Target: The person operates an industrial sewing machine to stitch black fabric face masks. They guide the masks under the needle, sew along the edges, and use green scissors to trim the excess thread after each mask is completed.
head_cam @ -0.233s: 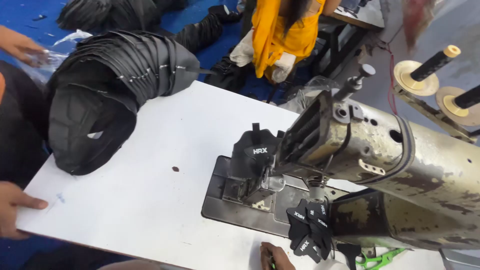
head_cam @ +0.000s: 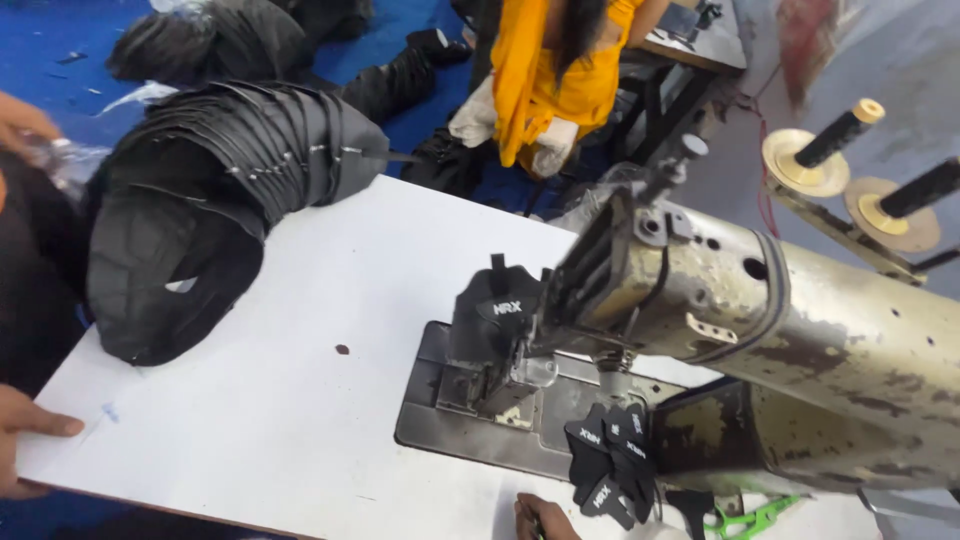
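One industrial sewing machine (head_cam: 760, 340), worn cream-and-rust body, lying across right half of a white table (head_cam: 300, 420); dark metal bed plate (head_cam: 450, 430) set into tabletop beneath its head. One black cap piece (head_cam: 495, 315) with pale lettering, hung at the needle end of the machine, over the bed plate. One small fan of black labelled strap pieces (head_cam: 612, 465), about five or six, exact count not clear, lying just in front of the machine's base. One long curved stack of nested black caps (head_cam: 215, 200), too many to count, on the far left part of the table, open end facing the near edge. Two thread-spool stands (head_cam: 850, 150) with dark spindles, upper right, beyond the machine. One green-handled snipper (head_cam: 750, 520) at bottom edge, right of the strap pieces. One small dark spot (head_cam: 342, 350) on bare tabletop.

Left hand (head_cam: 25, 440): at the near left corner of the table, fingers laid flat and loosely extended onto the edge, holding nothing visible; well apart from the cap piece, nearer the stacked caps.

Right hand (head_cam: 545, 518): only knuckles showing at bottom edge, just left of the strap pieces, near but below the cap piece; curled, possibly around something thin, cannot tell what.

One other person in yellow garment (head_cam: 545, 70) seated beyond the table. One further hand (head_cam: 25, 118) at left edge, above the stack.
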